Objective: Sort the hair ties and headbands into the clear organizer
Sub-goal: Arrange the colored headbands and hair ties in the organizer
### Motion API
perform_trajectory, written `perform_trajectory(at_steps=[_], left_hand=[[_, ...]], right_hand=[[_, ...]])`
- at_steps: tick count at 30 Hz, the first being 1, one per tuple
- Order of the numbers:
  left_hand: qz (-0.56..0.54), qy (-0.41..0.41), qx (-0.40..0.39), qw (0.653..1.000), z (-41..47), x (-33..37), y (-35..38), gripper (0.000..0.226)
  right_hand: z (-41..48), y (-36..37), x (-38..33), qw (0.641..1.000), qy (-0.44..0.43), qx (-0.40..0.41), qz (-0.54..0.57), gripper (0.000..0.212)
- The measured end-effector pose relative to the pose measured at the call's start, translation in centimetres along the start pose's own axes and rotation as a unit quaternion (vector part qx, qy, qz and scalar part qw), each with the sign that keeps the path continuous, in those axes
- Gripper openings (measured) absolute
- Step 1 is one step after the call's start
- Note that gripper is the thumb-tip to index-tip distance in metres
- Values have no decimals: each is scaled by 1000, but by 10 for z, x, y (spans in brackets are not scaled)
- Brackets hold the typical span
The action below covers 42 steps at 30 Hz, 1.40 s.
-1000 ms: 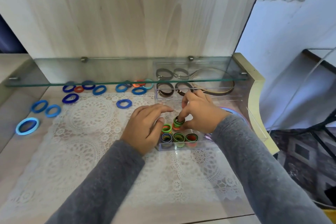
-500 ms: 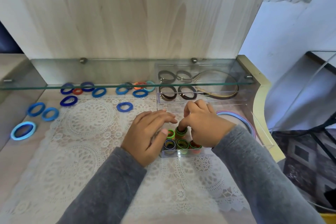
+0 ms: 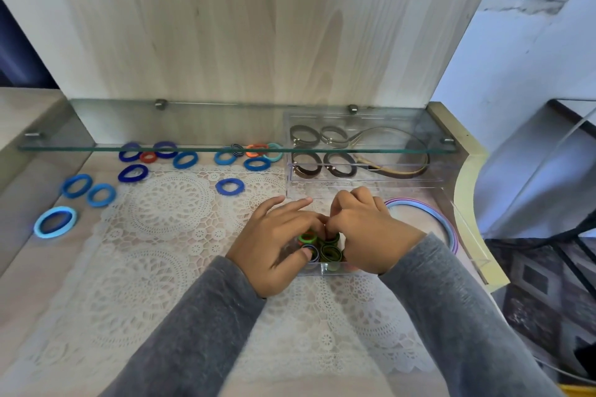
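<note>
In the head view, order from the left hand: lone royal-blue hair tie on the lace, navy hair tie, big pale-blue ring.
From the left hand:
1. Royal-blue fabric hair tie, behind-left on the white lace mat.
2. Navy fabric hair tie, near mat's back-left corner.
3. Large pale-blue hair tie, far left, wooden tabletop.

The pale wooden back board (image 3: 258,26) is looking smooth and matt. The flat glass shelf (image 3: 193,129) is shining. The white lace cloth (image 3: 161,251) is looking bumpy. The clear plastic organizer (image 3: 354,185) is gleaming. The round blue cloth hair tie (image 3: 229,186) is looking fuzzy.
</note>
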<state>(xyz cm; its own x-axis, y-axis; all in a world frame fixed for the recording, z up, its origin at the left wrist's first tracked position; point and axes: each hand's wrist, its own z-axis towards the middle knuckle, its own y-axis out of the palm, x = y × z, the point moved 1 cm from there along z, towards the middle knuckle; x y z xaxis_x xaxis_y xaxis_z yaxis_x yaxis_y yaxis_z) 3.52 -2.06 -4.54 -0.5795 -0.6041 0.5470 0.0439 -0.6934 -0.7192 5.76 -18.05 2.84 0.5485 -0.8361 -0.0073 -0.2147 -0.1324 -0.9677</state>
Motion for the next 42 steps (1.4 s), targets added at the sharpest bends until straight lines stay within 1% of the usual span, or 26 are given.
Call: perform_trajectory(at_steps=[6,8,10,13,15,17,20,24,27,32,35,37,40,42], left_hand=[[-3,-4,-11,1000,0,1,0,38],[1,-4,-11,1000,0,1,0,39],[4,-4,-9,1000,0,2,-1,40],[-1,-7,-9,1000,0,3,-2,40],[-1,-9,-3,1000,1,5,-2,39],[17,-13,9,1000,2,6,-2,37],[69,-19,19,997,2,7,-1,36],[124,-29,2,992,3,6,3,42],[134,-33,-7,990,3,4,4,44],[134,-36,-7,990,2,4,4,44],[141,-46,12,989,2,6,3,44],[156,-62,37,985,2,6,2,45],[163,-80,68,981,2,5,1,44],[165,-82,73,980,2,3,1,45]], right_hand=[[-3,-1,5,999,-3,21,45,45],[-5,0,10,995,-5,60,82,45],[-5,3,16,984,1,130,118,43],[-1,14,26,961,40,223,157,45],[1,23,28,952,62,254,160,41],[1,30,28,948,68,268,159,39],[2,37,26,948,67,268,156,37],[3,41,25,938,54,296,174,38],[2,41,25,938,57,296,173,35],[1,38,27,953,72,257,142,36],[1,38,29,959,83,238,133,31],[2,38,27,961,81,225,142,35],[3,38,24,960,64,219,164,47],[3,39,22,965,60,203,154,42]])
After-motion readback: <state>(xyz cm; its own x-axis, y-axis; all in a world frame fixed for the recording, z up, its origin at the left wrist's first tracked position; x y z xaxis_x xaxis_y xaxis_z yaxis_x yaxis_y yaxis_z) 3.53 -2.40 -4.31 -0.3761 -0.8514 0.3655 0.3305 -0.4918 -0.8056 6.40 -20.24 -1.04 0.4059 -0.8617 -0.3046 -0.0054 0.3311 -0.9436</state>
